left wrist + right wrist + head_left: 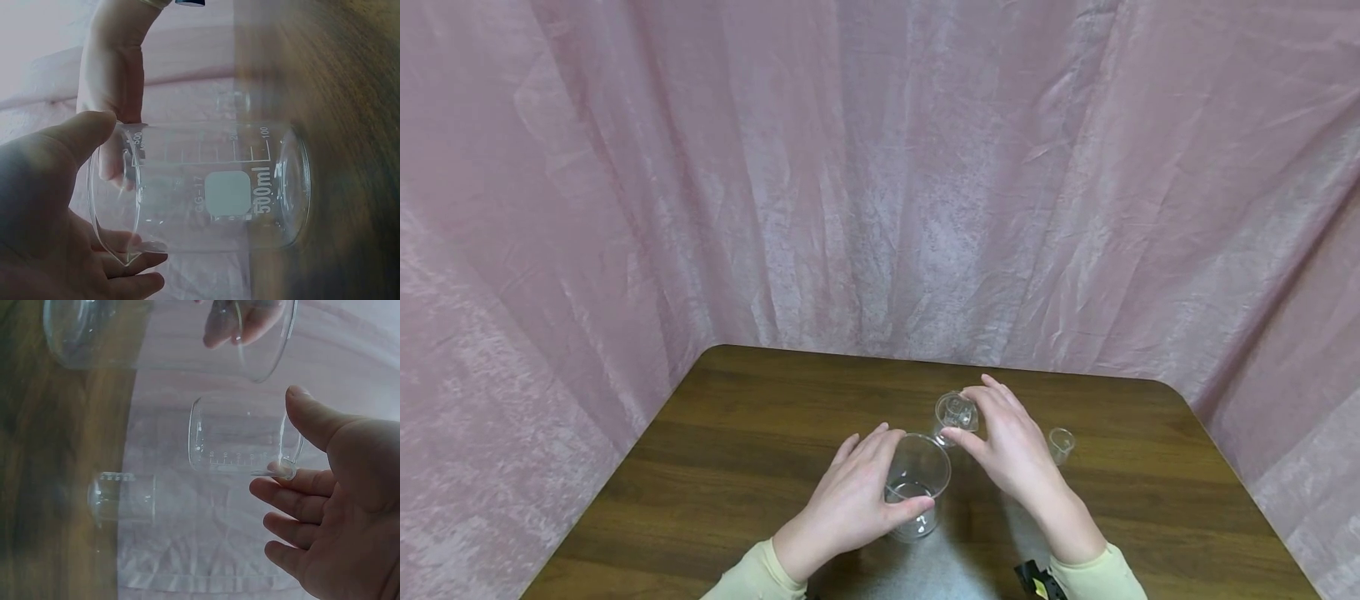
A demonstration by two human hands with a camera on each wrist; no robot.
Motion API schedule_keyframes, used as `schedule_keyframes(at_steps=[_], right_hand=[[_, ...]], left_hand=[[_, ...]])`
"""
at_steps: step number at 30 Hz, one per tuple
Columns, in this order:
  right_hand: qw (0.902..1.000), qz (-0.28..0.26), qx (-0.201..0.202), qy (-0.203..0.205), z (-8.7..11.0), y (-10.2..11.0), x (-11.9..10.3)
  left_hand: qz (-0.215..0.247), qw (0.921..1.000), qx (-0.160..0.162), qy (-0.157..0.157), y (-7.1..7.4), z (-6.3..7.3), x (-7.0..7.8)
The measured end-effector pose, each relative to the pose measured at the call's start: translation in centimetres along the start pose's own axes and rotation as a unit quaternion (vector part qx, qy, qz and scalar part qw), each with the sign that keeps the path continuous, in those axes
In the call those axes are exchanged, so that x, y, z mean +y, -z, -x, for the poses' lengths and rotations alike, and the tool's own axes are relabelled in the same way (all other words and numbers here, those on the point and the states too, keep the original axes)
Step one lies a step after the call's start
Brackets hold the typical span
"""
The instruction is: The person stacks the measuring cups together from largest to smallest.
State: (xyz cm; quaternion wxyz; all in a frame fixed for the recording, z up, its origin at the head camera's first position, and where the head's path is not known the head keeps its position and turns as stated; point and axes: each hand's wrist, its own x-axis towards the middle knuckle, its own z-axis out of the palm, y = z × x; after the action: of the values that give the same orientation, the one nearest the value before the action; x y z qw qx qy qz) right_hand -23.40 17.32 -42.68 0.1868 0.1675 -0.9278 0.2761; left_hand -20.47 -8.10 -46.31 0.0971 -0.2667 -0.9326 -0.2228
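Note:
My left hand [857, 496] grips a large clear glass beaker [917, 471] near its rim, thumb on one side and fingers on the other. Its wall bears white graduations and "500ml", legible in the left wrist view. The beaker is upright, its base at or close to the tabletop. My right hand [1011, 446] pinches a smaller graduated beaker [240, 434] at the rim between thumb and forefinger, the other fingers free. That beaker hangs upright above the table, just beyond the large one. To the right of my right hand stands a still smaller beaker [1061, 446].
The dark wood-grain table [760, 450] has rounded far corners. Pink velvety curtains [880, 208] hang behind it and along both sides. A black strap [1037, 579] shows by the right sleeve.

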Motion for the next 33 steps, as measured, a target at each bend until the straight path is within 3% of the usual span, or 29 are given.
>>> schedule_keyframes(at_steps=[13, 33], right_hand=[[0.9999, 0.001, 0.003, -0.013, 0.4, 1.5, -1.2], [0.9993, 0.000, 0.031, 0.021, 0.9, 2.6, -2.8]], left_hand=[[-0.008, 1.0000, -0.002, -0.004, 0.0, 0.0, 0.0], [-0.017, 0.9998, 0.002, -0.003, 0.1, 0.0, 0.2]])
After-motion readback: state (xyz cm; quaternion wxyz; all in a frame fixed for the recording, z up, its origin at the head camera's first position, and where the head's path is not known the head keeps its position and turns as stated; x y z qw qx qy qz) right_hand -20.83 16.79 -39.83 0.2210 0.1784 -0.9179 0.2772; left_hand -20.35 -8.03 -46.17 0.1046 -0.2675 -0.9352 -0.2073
